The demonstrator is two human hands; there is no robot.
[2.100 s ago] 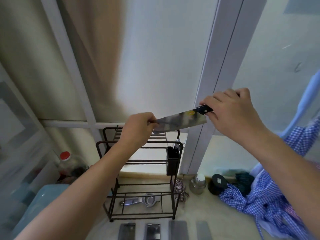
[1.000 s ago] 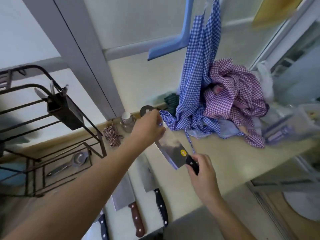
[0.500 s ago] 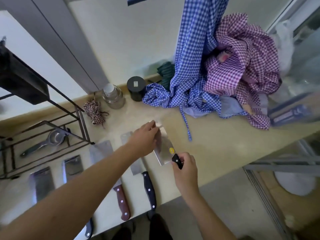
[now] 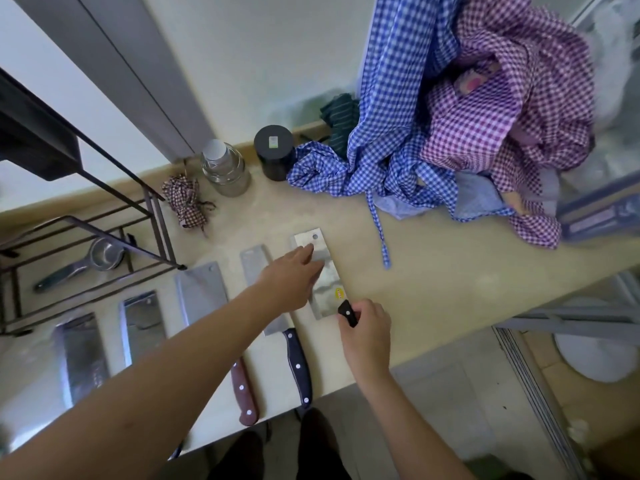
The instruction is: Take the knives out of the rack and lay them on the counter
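Far left: dark wire rack (image 4: 104, 216) stood on the beige counter (image 4: 433, 282), with a metal scoop (image 4: 100, 256) lying on its bottom shelf. In front of the rack, four cleavers lay flat in a row, blades pointing toward the wall: a first cleaver (image 4: 83, 355) at the left end, a second cleaver (image 4: 143, 323) beside it, a brown-handled cleaver (image 4: 204, 299), then a black-handled cleaver (image 4: 298, 365) partly hidden under the left forearm. Right of these, the fifth cleaver (image 4: 325, 278) lay flat on the counter, hole end toward the wall, yellow sticker near the handle. Left hand (image 4: 291, 282) rested on its blade, fingers extended and pressing flat, grasping nothing. Right hand (image 4: 367, 330) was curled closed around the cleaver's black handle at the counter's near edge. Behind, along the wall: small checked cloth bundle (image 4: 187, 202), glass jar (image 4: 225, 168), black canister (image 4: 275, 152), then a blue gingham cloth (image 4: 391, 133) and purple gingham cloth (image 4: 512, 109) heaped at the right.
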